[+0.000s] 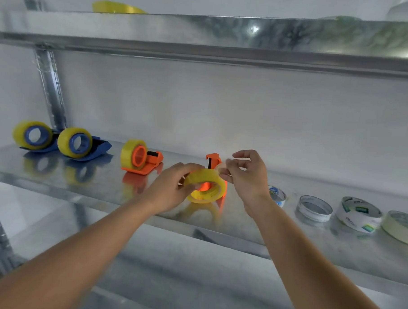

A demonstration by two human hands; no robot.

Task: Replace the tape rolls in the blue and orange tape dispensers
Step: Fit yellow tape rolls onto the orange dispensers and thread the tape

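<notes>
left hand (173, 188) clamped on glossy yellow tape roll (206, 186), its hole facing up toward camera, orange plastic dispenser (213, 160) upright behind, right hand (246, 177) fingertips pinched together at roll's edge, shiny metal shelf (98, 187)

Both forearms are bare up to the frame's edge, with no sleeve showing. The left hand (171, 188) and right hand (246, 177) are bare. Neither seems to carry a ring or watch, though motion blur softens the fingers.

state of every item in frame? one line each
Two blue dispensers: loaded with yellow rolls.
Left orange dispenser: loaded.
Held orange dispenser: tilted up, yellow roll on it.
Left hand: gripping the roll.
Right hand: pinching at the roll's edge.
Empty cores: lying loose on the shelf.
</notes>
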